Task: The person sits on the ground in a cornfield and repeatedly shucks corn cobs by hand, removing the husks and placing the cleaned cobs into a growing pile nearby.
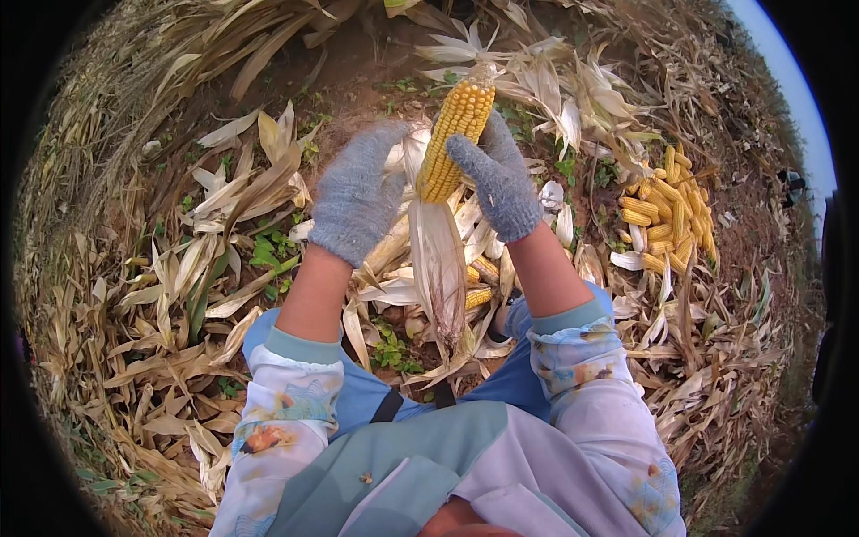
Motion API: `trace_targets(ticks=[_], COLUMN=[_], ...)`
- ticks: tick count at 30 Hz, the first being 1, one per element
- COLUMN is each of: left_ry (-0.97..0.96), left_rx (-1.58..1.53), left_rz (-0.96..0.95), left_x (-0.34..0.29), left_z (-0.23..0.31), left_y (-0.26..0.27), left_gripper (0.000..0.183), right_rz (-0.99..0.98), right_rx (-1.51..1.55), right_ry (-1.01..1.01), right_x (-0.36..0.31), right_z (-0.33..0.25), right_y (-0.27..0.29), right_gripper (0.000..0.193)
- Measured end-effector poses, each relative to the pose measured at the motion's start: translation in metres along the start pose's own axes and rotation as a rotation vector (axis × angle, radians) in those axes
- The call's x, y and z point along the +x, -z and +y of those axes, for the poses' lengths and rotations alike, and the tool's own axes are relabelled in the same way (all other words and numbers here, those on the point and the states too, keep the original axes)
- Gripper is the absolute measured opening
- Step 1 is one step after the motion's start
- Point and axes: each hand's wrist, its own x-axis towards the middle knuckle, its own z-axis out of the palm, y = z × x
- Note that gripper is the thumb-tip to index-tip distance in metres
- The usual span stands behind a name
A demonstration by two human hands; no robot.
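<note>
Both my hands wear grey knitted gloves. My right hand [497,174] grips a yellow ear of corn [455,134], thumb across its front and fingers behind. The ear tilts, tip up and to the right, its kernels bare. Pale dry husk [438,264] hangs from its lower end, between my forearms. My left hand [358,192] is just left of the ear, beside a strip of husk [416,152]. Motion blurs its fingers, and whether they pinch that strip is unclear. More corn ears [480,285] lie partly covered by husks below my hands.
At the right, a heap of bare yellow ears [667,215] lies on the ground. Dry stalks and leaves [179,385] cover much of the soil around me. Small green plants [394,349] grow among them. My blue-trousered legs [519,380] are bent close below the work.
</note>
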Motion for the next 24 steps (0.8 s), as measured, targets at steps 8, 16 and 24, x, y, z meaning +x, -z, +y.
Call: trace_targets(ticks=[8, 16, 24], left_ry=[0.759, 0.305, 0.977], left_rx=[-1.206, -0.198, -1.925], left_rz=[-0.229, -0.402, -0.366], left_x=[0.01, -0.006, -0.008], left_z=[-0.011, -0.029, 0.006], left_y=[0.023, -0.007, -0.023], left_gripper=[0.04, 0.034, 0.066], right_rz=[-0.002, 0.043, -0.09], right_rx=[-0.193, -0.452, -1.041], right_ry=[0.118, 0.27, 0.586], right_x=[0.0, 0.002, -0.017], right_z=[0.003, -0.003, -0.025], right_y=[0.0, 0.004, -0.023], right_gripper=[0.06, 0.062, 0.06])
